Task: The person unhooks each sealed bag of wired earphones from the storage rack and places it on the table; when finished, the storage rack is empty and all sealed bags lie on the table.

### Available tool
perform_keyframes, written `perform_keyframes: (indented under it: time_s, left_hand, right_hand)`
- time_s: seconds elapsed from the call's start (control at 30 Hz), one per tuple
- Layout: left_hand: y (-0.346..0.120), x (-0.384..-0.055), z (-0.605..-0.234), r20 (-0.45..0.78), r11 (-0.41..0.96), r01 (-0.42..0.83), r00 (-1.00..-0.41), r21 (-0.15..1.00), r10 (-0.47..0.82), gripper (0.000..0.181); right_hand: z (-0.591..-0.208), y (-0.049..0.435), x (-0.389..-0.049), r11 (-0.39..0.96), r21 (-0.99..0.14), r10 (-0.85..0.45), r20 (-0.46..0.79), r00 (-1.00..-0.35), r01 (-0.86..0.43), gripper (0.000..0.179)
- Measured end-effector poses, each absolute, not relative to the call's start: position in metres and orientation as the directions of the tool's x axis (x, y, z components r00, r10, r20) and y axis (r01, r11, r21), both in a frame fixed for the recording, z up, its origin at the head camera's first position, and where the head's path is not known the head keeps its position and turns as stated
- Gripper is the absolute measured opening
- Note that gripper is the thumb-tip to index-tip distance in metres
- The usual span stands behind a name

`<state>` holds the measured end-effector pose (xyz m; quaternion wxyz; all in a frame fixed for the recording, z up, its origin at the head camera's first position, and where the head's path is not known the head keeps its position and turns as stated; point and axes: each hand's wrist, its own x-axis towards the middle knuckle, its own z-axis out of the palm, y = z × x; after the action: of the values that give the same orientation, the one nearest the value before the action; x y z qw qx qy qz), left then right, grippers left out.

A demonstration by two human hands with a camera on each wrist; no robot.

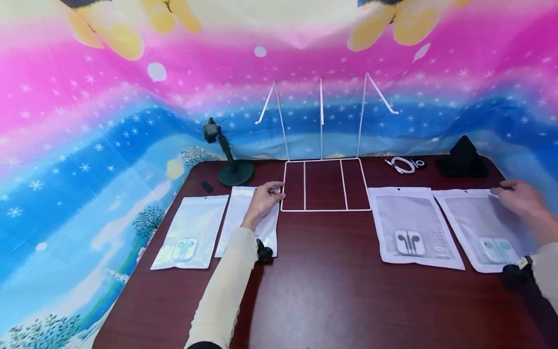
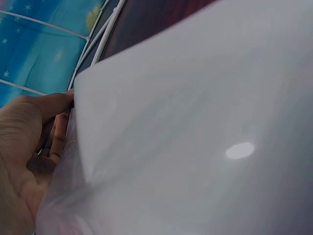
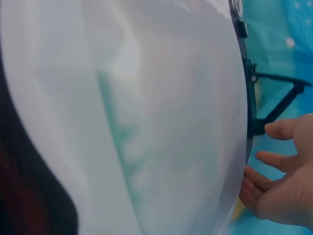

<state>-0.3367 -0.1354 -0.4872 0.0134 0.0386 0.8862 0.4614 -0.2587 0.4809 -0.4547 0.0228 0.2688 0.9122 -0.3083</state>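
Note:
In the head view, four flat white pouches lie in two pairs, and earphones show on several. My left hand [image 1: 263, 199] is at the top right corner of the inner left pouch [image 1: 271, 232], with thumb and forefinger apart. In the left wrist view its fingers touch the edge of the pouch film [image 2: 186, 132]. Over the top edge of the far right pouch [image 1: 472, 218] lies my right hand [image 1: 523, 201]. The right wrist view has its fingers spread beside the pouch edge. Another pouch [image 1: 192, 223] is at far left, and one with dark earphones [image 1: 405, 213] is right of centre.
A white wire rack [image 1: 322, 210] with upright prongs stands between the pairs. Behind are a dark green stand [image 1: 236, 172], a coiled white cable [image 1: 403, 166] and a black stand [image 1: 463, 160]. A small black item [image 1: 207, 186] lies left. Patterned cloth hangs around the table.

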Motion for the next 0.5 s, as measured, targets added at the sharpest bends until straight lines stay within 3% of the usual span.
perform_keyframes:
  time_s: [0.2,0.33,0.5]
  left_hand:
    - [-0.138,-0.336,-0.484,0.004,0.567,0.06,-0.995,0.822,0.099,0.039]
    - [-0.14,-0.335,-0.484,0.005,0.578,0.066,-0.994,0.813,0.105,0.039]
    - [-0.141,-0.337,-0.482,0.054,0.637,0.127,-0.99,0.76,0.133,0.037]
  right_hand:
    - [-0.446,0.469,-0.253,0.787,-0.515,0.353,-0.077,-0.932,0.341,0.067]
    - [-0.437,0.459,-0.249,0.848,-0.51,0.184,0.026,-0.982,0.146,0.065]
    - [-0.424,0.443,-0.246,0.884,-0.468,0.071,0.159,-0.985,-0.012,0.06]
